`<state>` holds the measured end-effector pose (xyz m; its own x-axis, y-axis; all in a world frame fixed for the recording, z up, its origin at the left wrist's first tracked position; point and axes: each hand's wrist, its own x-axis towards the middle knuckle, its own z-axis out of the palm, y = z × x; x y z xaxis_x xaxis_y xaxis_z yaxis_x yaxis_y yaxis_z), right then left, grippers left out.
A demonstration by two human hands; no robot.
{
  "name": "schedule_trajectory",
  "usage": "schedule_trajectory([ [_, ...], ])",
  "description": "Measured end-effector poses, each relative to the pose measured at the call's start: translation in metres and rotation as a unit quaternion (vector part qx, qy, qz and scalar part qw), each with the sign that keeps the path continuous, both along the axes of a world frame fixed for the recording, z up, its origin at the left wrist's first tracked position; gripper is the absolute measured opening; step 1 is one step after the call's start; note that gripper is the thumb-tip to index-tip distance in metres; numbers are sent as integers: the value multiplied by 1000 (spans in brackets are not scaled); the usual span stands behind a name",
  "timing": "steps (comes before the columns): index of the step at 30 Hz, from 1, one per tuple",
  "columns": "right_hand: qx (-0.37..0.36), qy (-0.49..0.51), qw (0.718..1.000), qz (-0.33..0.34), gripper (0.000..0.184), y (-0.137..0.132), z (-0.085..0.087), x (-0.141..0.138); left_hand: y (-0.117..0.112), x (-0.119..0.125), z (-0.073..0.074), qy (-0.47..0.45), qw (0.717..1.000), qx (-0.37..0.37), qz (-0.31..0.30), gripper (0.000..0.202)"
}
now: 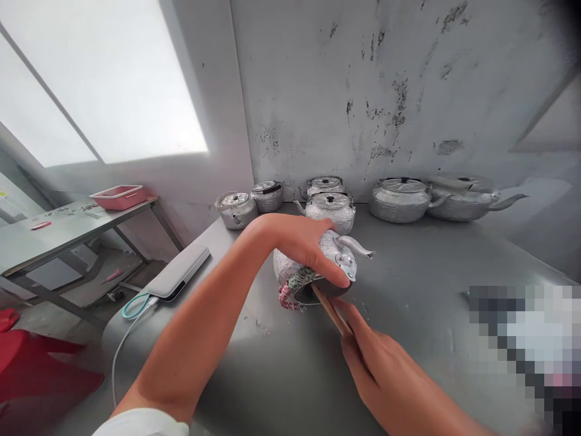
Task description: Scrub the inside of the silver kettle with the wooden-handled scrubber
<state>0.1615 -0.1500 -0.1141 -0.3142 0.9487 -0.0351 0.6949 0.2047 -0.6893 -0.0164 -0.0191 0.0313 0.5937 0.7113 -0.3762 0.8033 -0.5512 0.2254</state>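
Clasp the round silver metal kettle (282,264), probably light, stiff and slippery, tilted on or above the grey metal tabletop (254,387), around its body as the left hand (304,245) does; the right hand (379,360) holds a thin brown wooden stick (333,312) at its opening.

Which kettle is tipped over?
The kettle held by the left hand: its opening tilts toward the right hand, which holds a brown stick. The other kettles stand upright behind it.
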Motion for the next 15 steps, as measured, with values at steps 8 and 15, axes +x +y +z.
schedule_trajectory([
  [8,-3,44,999,1,50,0,5,-3,0,0,-1,-18,999,2,-26,120],
  [15,-31,92,995,-14,44,-3,8,-5,-3,1,0,-23,999,-3,-24,113],
])
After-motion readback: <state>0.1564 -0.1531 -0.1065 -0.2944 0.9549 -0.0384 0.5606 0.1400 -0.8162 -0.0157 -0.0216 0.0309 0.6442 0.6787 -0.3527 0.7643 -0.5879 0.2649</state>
